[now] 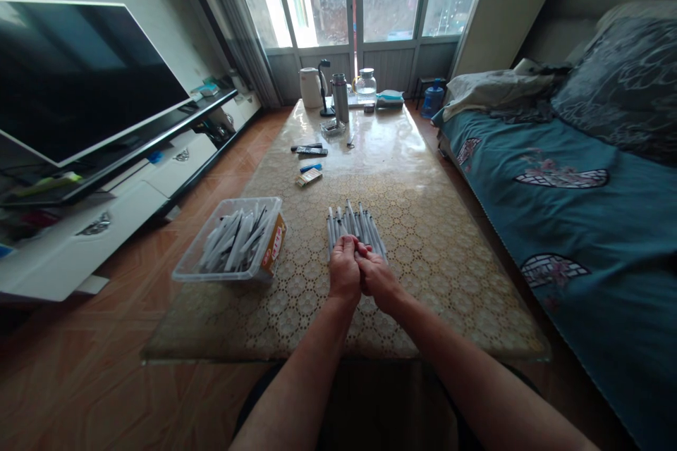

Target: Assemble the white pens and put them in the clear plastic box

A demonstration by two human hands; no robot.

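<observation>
My left hand (345,269) and my right hand (377,275) are pressed together over the near part of the table. Both have their fingers closed, and whatever lies between them is hidden. Just beyond and partly under them, several slim whitish pens (374,227) with dark ends lie side by side, pointing away from me. To the left stands a clear plastic box (183,269) with an orange label on its right side. A loose heap of similar pens (233,239) fills it.
A patterned, plastic-covered table (423,282) spans the middle. Farther along it are a small carton (309,177), dark markers (312,151), a glass ashtray (332,128), a steel flask (340,99), a kettle (311,88) and a glass jug (366,84). A bed (560,225) flanks the right.
</observation>
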